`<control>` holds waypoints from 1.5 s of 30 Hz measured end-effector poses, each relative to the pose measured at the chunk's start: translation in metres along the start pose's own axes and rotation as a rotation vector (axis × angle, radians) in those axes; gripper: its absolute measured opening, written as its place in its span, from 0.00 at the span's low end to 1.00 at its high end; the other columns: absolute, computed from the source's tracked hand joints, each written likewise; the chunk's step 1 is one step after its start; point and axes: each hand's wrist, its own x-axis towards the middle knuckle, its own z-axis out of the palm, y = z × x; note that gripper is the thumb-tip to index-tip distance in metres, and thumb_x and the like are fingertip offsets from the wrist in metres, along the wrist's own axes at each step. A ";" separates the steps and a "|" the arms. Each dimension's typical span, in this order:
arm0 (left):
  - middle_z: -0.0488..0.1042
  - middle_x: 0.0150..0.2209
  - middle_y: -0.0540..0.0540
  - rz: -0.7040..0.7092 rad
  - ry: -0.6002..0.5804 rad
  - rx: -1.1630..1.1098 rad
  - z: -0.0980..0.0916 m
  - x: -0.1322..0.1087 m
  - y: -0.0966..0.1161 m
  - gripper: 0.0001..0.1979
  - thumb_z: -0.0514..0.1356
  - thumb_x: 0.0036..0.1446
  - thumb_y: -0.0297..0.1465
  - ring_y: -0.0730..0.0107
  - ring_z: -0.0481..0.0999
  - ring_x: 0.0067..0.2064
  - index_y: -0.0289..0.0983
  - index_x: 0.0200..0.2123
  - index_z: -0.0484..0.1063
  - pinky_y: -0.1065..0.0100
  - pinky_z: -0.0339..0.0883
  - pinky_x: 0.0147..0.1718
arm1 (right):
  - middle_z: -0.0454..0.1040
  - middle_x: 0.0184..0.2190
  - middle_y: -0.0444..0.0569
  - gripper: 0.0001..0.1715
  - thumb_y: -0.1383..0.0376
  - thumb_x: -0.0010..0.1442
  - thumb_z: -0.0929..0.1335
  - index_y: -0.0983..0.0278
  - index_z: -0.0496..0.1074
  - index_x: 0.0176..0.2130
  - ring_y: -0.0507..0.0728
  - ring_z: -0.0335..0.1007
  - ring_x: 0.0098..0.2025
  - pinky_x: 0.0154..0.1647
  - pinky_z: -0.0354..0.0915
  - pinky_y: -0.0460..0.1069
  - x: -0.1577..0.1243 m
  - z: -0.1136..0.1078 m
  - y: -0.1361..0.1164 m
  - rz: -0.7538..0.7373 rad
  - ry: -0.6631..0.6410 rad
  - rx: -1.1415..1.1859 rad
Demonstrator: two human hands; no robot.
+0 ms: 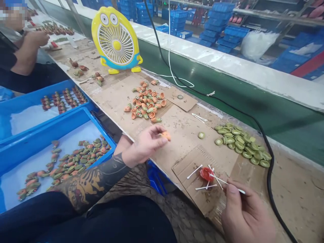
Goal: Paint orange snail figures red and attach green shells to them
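My left hand is closed on a small orange figurine piece, held just above the table; the fingers hide most of it. Between thumb and forefinger of my right hand is a cotton swab, its far end reaching toward a small red dish. The dish lies on a cardboard piece with several other cotton swabs around and in it. A pile of orange and green figurine pieces is beyond my left hand. One green oval lid lies apart from a heap of similar lids.
A yellow cartoon fan stands at the back. Black cable runs down the right side. Blue trays with figurines are at left, near another person's hands. Spare swabs and a cardboard sheet lie mid-table.
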 end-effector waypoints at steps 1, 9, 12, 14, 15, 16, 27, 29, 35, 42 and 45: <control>0.79 0.38 0.49 -0.051 -0.082 -0.032 0.007 -0.004 -0.006 0.21 0.80 0.48 0.29 0.74 0.79 0.36 0.38 0.44 0.78 0.74 0.70 0.34 | 0.81 0.38 0.50 0.26 0.43 0.66 0.70 0.63 0.80 0.42 0.58 0.77 0.40 0.45 0.67 0.50 -0.001 0.000 -0.001 -0.004 -0.001 -0.009; 0.79 0.35 0.47 -0.259 -0.407 -0.075 0.021 -0.005 -0.048 0.27 0.83 0.41 0.41 0.74 0.77 0.34 0.35 0.42 0.82 0.73 0.69 0.31 | 0.79 0.36 0.51 0.28 0.41 0.64 0.71 0.63 0.79 0.41 0.60 0.74 0.39 0.44 0.68 0.52 0.002 -0.005 -0.006 0.129 -0.009 0.014; 0.78 0.35 0.48 -0.279 -0.433 -0.081 0.015 0.001 -0.057 0.29 0.84 0.37 0.39 0.74 0.78 0.33 0.36 0.41 0.80 0.73 0.72 0.31 | 0.78 0.36 0.50 0.23 0.45 0.65 0.72 0.63 0.79 0.42 0.59 0.74 0.38 0.45 0.68 0.53 0.000 -0.001 -0.018 0.189 0.098 0.068; 0.77 0.37 0.48 -0.285 -0.450 -0.044 0.013 0.002 -0.059 0.29 0.83 0.40 0.39 0.71 0.80 0.35 0.36 0.44 0.79 0.69 0.76 0.34 | 0.77 0.34 0.49 0.20 0.49 0.64 0.73 0.63 0.78 0.41 0.58 0.73 0.37 0.46 0.68 0.54 -0.003 0.003 -0.029 0.195 0.195 0.186; 0.77 0.38 0.47 -0.276 -0.452 -0.017 0.012 0.002 -0.059 0.28 0.82 0.43 0.39 0.69 0.82 0.37 0.36 0.45 0.78 0.68 0.77 0.36 | 0.77 0.33 0.49 0.19 0.50 0.63 0.75 0.63 0.78 0.41 0.58 0.73 0.36 0.46 0.68 0.54 -0.005 0.006 -0.035 0.190 0.206 0.261; 0.77 0.39 0.47 -0.260 -0.455 0.012 0.012 0.001 -0.059 0.27 0.81 0.46 0.39 0.68 0.83 0.39 0.36 0.46 0.78 0.67 0.78 0.38 | 0.77 0.33 0.49 0.19 0.51 0.62 0.76 0.63 0.78 0.40 0.57 0.73 0.36 0.46 0.68 0.53 -0.007 0.009 -0.041 0.183 0.193 0.338; 0.77 0.44 0.40 0.064 -0.526 0.317 0.013 0.000 -0.059 0.18 0.73 0.59 0.43 0.64 0.78 0.46 0.36 0.45 0.83 0.66 0.76 0.44 | 0.80 0.32 0.47 0.18 0.50 0.67 0.73 0.63 0.79 0.41 0.53 0.76 0.35 0.39 0.69 0.47 -0.009 0.036 -0.055 0.077 -0.147 0.360; 0.77 0.44 0.40 0.061 -0.526 0.322 0.013 0.000 -0.058 0.19 0.73 0.58 0.44 0.64 0.78 0.46 0.36 0.45 0.83 0.66 0.76 0.45 | 0.80 0.32 0.46 0.18 0.50 0.68 0.72 0.62 0.79 0.41 0.53 0.75 0.35 0.38 0.69 0.46 -0.008 0.037 -0.055 0.053 -0.182 0.330; 0.77 0.44 0.40 0.018 -0.509 0.316 0.015 -0.001 -0.056 0.20 0.74 0.56 0.46 0.64 0.79 0.45 0.37 0.44 0.84 0.65 0.77 0.44 | 0.79 0.32 0.46 0.19 0.49 0.69 0.71 0.62 0.78 0.40 0.53 0.75 0.35 0.39 0.69 0.46 -0.008 0.038 -0.052 0.024 -0.187 0.284; 0.79 0.44 0.41 -0.121 -0.503 0.200 0.015 -0.004 -0.060 0.24 0.77 0.52 0.44 0.67 0.80 0.44 0.36 0.47 0.82 0.67 0.77 0.44 | 0.80 0.35 0.46 0.18 0.49 0.69 0.71 0.62 0.78 0.42 0.53 0.76 0.37 0.42 0.69 0.46 -0.007 0.034 -0.048 0.035 -0.131 0.243; 0.80 0.42 0.43 -0.179 -0.505 0.169 0.014 -0.006 -0.061 0.25 0.77 0.53 0.43 0.69 0.80 0.41 0.37 0.49 0.80 0.67 0.76 0.43 | 0.80 0.36 0.48 0.18 0.50 0.70 0.71 0.62 0.78 0.43 0.55 0.77 0.38 0.43 0.70 0.48 -0.007 0.034 -0.050 -0.007 -0.117 0.159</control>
